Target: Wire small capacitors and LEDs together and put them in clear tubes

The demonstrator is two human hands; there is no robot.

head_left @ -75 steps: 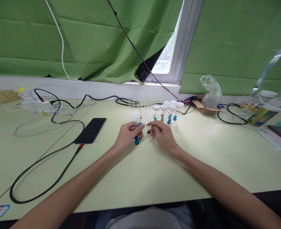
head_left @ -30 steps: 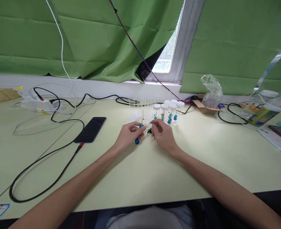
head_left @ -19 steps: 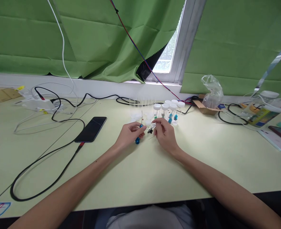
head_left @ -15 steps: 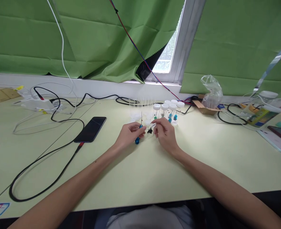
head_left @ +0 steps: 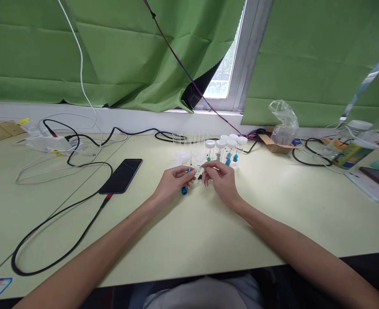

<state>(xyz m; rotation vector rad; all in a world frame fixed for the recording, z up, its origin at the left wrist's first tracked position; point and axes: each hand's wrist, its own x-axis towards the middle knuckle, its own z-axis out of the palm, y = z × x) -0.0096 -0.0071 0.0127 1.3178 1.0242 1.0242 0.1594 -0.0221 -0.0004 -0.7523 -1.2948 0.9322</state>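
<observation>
My left hand (head_left: 175,180) is closed around a slender blue piece with a thin metal shaft (head_left: 184,190). Its rounded blue end pokes out below my fingers and the shaft points up past my thumb. My right hand (head_left: 221,178) is closed just to the right, with thumb and forefinger pinched on a thin, light sliver too small to name. A small black piece (head_left: 200,177) shows between both hands, near the right fingertips; whether it is touched, I cannot tell. Behind the right hand stand several clear jars with white lids (head_left: 210,144), holding blue and green pieces.
Several clear open containers (head_left: 179,146) stand behind my left hand. A black phone (head_left: 121,176) lies left, plugged into a looping black cable (head_left: 64,264). At the back right are a small cardboard box (head_left: 275,145) with a plastic bag and a yellow-green packet (head_left: 352,155).
My right hand has come slightly left, nearer to my left hand. Its pinched fingertips have shifted over the small black piece. The left hand keeps its hold; the view has moved slightly.
</observation>
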